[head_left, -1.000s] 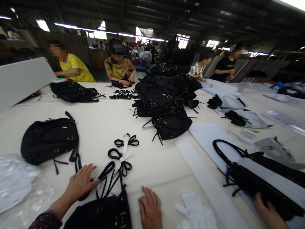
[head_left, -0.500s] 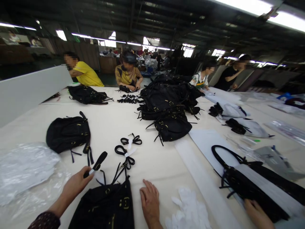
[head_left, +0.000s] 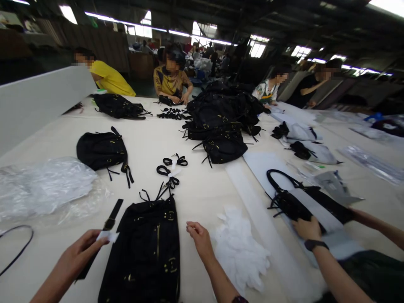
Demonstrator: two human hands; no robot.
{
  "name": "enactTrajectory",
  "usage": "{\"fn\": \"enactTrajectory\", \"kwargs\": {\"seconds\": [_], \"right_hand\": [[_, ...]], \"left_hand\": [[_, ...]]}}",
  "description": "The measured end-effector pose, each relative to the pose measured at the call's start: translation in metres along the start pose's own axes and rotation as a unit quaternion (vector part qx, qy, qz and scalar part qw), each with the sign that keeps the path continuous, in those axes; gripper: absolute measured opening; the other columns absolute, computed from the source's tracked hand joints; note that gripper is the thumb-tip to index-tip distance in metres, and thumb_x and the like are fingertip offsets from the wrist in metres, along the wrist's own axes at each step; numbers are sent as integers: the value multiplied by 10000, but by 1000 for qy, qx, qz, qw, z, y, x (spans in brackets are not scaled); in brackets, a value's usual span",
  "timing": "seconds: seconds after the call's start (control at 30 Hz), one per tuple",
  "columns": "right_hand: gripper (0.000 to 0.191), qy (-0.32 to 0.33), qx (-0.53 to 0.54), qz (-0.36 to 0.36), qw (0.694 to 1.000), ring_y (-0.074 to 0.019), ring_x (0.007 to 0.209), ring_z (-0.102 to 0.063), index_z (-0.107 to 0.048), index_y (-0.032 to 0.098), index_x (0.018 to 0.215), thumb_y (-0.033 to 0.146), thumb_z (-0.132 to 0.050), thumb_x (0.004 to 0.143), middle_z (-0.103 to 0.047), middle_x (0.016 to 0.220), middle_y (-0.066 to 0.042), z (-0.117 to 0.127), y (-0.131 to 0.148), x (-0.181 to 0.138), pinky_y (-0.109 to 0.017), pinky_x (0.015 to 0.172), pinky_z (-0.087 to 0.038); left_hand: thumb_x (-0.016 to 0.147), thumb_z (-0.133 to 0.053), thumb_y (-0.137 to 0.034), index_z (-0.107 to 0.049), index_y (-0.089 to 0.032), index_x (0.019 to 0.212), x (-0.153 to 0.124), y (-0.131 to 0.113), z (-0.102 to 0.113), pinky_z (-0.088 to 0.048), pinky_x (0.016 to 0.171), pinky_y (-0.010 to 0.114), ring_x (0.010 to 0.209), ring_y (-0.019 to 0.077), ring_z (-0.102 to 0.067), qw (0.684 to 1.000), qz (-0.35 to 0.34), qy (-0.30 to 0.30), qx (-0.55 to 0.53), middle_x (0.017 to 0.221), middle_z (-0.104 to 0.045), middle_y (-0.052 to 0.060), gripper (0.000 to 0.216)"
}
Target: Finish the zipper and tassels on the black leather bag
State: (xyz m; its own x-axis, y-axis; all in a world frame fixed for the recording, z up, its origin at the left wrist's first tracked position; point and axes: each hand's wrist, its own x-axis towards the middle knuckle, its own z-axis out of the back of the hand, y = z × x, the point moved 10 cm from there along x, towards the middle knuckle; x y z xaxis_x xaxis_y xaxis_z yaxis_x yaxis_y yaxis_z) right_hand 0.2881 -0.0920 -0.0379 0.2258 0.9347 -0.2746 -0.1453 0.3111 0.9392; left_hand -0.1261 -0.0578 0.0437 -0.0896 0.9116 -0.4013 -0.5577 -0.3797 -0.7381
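Left hand: the left hand point(head_left: 83, 248) grasps a black strap point(head_left: 114, 212) at its white wrap point(head_left: 109, 236), just beside the left edge of the black bag.
Right hand: the right hand point(head_left: 200, 239) is released, its fingers loosely bent, between the black bag and a white pile point(head_left: 241, 248).
Black bag: the black bag point(head_left: 143, 252) lies on the table point(head_left: 205, 185) between the two hands, brass-coloured buckles and zips facing up.
Tied straps: two looped bundles point(head_left: 163, 170) with white wraps lie just beyond the bag's top ties.
Left side: another bag point(head_left: 99, 149) lies near clear plastic point(head_left: 53, 185).
Far side: a heap of black bags point(head_left: 221, 109) stands before co-workers.
Right side: a co-worker's hand point(head_left: 307, 230) touches a handled bag point(head_left: 290, 204) with a pale band point(head_left: 318, 210) across it.
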Motion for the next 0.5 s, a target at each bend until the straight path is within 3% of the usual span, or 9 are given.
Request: {"fn": "enactTrajectory", "kwargs": {"seconds": [0.13,0.23,0.33,0.5], "right_hand": [[297,11,65,-99,993,-196,814,-651,-714,179,862,437,-639,736,-729,842,-55,-13,-42,-36,-304,707,-475],[273,13,98,-141,985,-177,776,-641,-689,171,804,422,-653,703,-693,755,-32,-19,-58,-49,-279,681,-455],[272,20,92,-138,986,-166,764,-632,-682,172,812,420,-638,708,-684,756,-27,-22,-57,-48,-273,673,-449],[223,29,64,-109,991,-124,684,-566,-684,172,795,371,-627,712,-653,708,1,-26,-44,-32,-256,647,-415]], "left_hand": [[797,-516,-628,-626,-270,959,-54,-17,-92,-503,756,257,868,201,-680,974,-62,188,107,878,-737,-31,408],[848,-484,-520,-618,-269,906,-89,-32,-148,-470,773,260,839,186,-676,938,-121,265,188,865,-727,-23,290],[853,-477,-448,-624,-270,913,-110,-47,-177,-456,803,280,857,199,-678,919,-158,278,232,880,-725,-1,238],[847,-481,-418,-644,-267,969,-128,-66,-205,-455,856,339,919,233,-668,902,-185,290,261,941,-720,33,253]]}}
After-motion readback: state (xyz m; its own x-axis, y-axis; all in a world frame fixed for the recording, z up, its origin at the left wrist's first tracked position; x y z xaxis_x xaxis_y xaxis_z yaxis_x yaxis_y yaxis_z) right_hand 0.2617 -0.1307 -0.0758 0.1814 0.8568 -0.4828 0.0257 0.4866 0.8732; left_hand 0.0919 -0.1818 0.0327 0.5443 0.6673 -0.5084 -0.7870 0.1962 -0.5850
